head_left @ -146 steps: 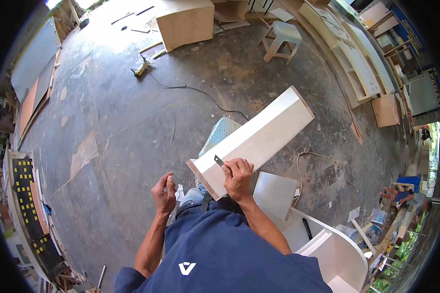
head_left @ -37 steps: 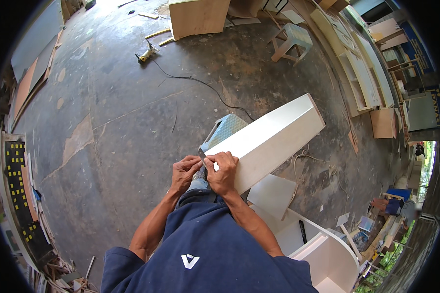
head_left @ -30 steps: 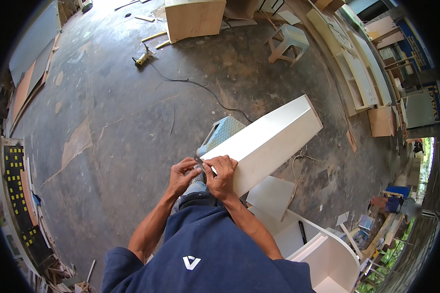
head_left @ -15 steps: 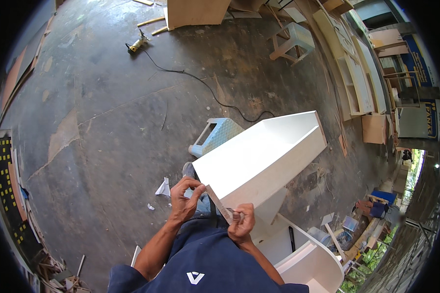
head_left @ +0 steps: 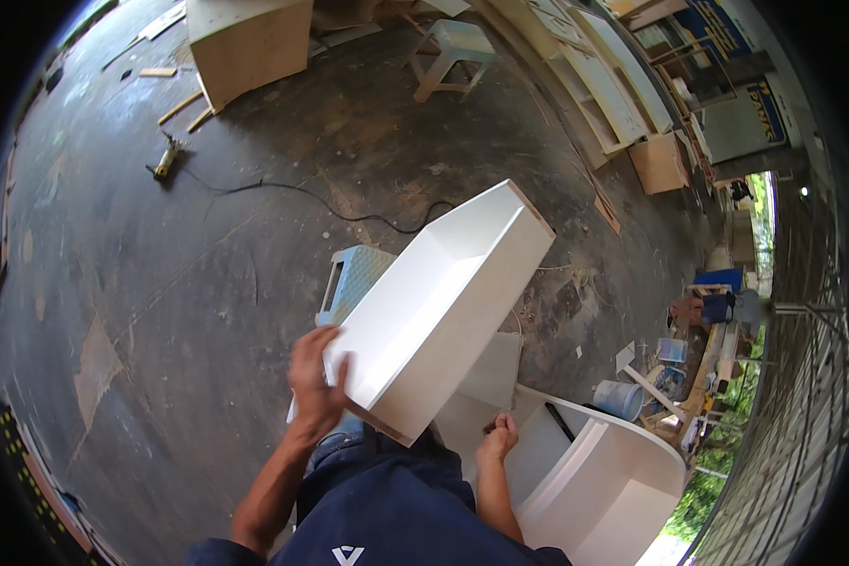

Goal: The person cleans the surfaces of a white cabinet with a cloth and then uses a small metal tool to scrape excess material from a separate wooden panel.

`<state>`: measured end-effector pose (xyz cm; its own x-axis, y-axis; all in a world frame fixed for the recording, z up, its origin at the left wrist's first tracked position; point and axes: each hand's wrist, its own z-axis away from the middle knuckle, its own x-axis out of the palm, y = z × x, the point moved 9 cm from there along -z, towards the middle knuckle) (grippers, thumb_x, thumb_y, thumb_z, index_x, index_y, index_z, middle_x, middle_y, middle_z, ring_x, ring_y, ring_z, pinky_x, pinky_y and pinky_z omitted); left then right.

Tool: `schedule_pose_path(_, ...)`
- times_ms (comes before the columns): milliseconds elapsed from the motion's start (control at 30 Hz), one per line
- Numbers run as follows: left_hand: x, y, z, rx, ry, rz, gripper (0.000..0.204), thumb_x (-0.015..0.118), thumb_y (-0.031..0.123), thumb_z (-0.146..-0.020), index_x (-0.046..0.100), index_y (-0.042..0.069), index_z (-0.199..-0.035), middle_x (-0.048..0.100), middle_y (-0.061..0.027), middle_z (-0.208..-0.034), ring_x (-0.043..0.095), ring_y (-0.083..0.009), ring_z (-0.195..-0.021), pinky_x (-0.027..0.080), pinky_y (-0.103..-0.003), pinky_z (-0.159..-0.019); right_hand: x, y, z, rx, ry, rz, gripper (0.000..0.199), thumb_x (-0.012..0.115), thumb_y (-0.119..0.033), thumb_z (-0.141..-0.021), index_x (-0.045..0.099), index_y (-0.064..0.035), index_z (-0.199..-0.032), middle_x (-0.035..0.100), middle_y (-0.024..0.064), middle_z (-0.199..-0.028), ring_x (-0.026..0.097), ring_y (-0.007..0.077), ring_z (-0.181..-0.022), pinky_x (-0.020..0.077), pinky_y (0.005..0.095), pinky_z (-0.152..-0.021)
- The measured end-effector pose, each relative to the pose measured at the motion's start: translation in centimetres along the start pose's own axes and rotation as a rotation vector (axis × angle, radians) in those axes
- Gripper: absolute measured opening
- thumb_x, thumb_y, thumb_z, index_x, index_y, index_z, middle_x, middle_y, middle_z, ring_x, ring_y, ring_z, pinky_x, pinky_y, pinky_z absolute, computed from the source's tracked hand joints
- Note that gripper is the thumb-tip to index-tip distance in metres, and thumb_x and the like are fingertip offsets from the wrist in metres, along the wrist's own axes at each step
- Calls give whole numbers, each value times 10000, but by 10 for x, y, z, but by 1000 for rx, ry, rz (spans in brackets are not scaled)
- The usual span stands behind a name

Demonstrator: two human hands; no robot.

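A long white open-topped box (head_left: 453,311), like a drawer, slants across in front of me, its near end at my lap. My left hand (head_left: 317,382) is at its near left corner, blurred, with the thumb apart from the fingers; whether it grips the wall is unclear. The near edge of the box shows bare brown. My right hand (head_left: 498,440) is closed, off to the right of the box and above a white cabinet piece (head_left: 590,481) with a rounded corner. Something small and dark shows at its fingertips, too small to name.
A pale blue plastic stool (head_left: 357,278) stands beside the box's left side. A yellow power tool (head_left: 167,158) with a black cord (head_left: 297,191) lies on the floor. Beyond are a wooden cabinet (head_left: 250,57) and another stool (head_left: 453,57). A bucket (head_left: 619,399) is at the right.
My right hand has left the box's near edge and moved right, over the cabinet piece. My left hand has shifted from that edge to the near left corner. The view has turned.
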<state>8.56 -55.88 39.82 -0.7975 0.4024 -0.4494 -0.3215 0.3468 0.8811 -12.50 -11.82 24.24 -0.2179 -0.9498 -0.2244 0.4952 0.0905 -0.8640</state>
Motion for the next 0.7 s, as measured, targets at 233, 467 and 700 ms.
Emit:
schedule_pose_path(233, 243, 81, -66, 572, -666, -217, 661, 557, 299, -938, 388, -88, -1446, 275, -276, -1571, 221, -380, -1495, 231, -498, -1198, 10, 28, 39, -164, -118, 186, 284, 590, -96, -996, 583, 65, -1229, 656, 75, -1010, 602, 146, -880, 489, 280, -791)
schedule_pose_path(467, 297, 15, -260, -280, -25, 356, 335, 733, 247, -814, 732, 7, -1047, 732, -186, -1023, 705, -315, -959, 532, -378, -876, -58, 40, 44, -140, 33, -51, 217, 631, -42, -951, 624, 64, -1140, 658, 89, -1003, 609, 154, -888, 494, 288, -784)
schedule_pose_path(700, 324, 19, -272, -292, -21, 376, 348, 734, 250, -809, 737, 2, -1052, 751, -162, -915, 727, -260, -896, 549, -337, -842, 45, -79, -17, -347, -148, -5, 257, 728, -143, -910, 657, 38, -1079, 638, 26, -913, 579, 115, -793, 481, 261, -688)
